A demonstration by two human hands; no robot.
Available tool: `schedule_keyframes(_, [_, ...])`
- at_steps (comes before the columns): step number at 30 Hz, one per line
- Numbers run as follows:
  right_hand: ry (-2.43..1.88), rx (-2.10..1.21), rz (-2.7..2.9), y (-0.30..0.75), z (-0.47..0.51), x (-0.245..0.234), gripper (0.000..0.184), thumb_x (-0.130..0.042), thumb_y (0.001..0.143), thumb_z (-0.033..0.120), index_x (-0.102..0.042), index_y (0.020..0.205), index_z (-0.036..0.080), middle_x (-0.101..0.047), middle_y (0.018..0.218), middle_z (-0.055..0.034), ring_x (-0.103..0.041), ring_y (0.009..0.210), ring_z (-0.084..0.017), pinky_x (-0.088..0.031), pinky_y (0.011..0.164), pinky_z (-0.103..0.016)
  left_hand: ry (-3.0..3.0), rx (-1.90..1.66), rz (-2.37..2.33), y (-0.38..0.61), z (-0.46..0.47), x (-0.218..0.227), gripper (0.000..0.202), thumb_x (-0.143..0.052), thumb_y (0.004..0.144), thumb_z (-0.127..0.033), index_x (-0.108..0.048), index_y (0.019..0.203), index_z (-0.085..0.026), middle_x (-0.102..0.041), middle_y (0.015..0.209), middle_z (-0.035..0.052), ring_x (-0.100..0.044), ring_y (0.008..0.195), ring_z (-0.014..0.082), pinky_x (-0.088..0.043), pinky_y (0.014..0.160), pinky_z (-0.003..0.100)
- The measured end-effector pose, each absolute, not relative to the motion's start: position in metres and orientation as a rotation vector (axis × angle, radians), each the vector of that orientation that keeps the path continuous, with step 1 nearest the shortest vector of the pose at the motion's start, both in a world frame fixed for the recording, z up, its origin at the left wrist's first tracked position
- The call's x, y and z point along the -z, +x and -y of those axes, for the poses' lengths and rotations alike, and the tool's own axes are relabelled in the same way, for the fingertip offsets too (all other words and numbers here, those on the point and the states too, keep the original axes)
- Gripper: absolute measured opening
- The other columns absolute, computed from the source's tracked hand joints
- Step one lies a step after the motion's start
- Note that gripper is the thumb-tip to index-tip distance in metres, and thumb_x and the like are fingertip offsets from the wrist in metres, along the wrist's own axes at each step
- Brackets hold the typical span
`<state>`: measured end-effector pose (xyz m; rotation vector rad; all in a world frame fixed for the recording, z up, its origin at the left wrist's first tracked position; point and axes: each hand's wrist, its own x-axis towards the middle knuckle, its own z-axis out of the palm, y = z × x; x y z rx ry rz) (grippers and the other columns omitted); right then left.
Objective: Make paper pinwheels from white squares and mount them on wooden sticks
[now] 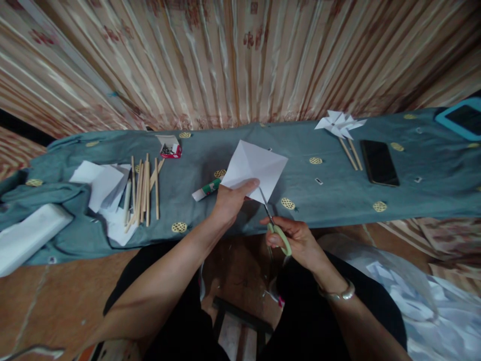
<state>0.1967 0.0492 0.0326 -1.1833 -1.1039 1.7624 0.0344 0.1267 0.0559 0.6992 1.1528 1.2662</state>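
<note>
A square sheet of white paper (pixel 259 163) with crease lines is pinched in my left hand (pixel 233 200), thumb on top near the lower edge. My right hand (pixel 295 238) grips a pair of scissors (pixel 278 234) with pale green handles. Their blades lie at the sheet's near corner and point inward along it. Just left of the paper, a green and white glue stick (pixel 207 190) rests on the cloth, partly hidden by my left hand and the sheet.
Wooden sticks (pixel 145 190), loose white papers (pixel 103 185) and a small red box of pins (pixel 171 148) lie left. Right are paper pinwheels (pixel 340 124) on sticks, a black phone (pixel 379 163) and a blue-framed device (pixel 462 119). A bag of paper scraps (pixel 398 286) sits below.
</note>
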Motion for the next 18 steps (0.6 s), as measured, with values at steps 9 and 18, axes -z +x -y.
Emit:
schedule_keyframes(9, [-1.185,-1.736,1.103,0.1958,-0.0489,-0.0339,0.044,-0.085,0.063,0.048,-0.076,0.096,0.019,-0.062,0.06,0.0032,-0.053,0.053,-0.008,-0.048,0.052,-0.022,0.683,-1.232,-1.186,0.0332,-0.1281,-0.0547,0.016,-0.076,0.062,-0.022,-0.067,0.075,-0.019,-0.071,0.079,0.0033,-0.065,0.069,0.0166,-0.051,0.06,0.027])
schedule_keyframes(18, [-1.208,-1.726,1.116,0.1969,-0.0476,-0.0346,0.046,-0.084,0.064,0.049,-0.074,0.097,0.019,-0.063,0.062,0.0032,-0.056,0.054,-0.008,-0.05,0.055,-0.022,0.707,-1.188,-1.177,0.0294,-0.1281,-0.0582,0.02,-0.075,0.058,-0.021,-0.066,0.076,-0.019,-0.071,0.077,0.0015,-0.065,0.068,0.0155,-0.051,0.061,0.026])
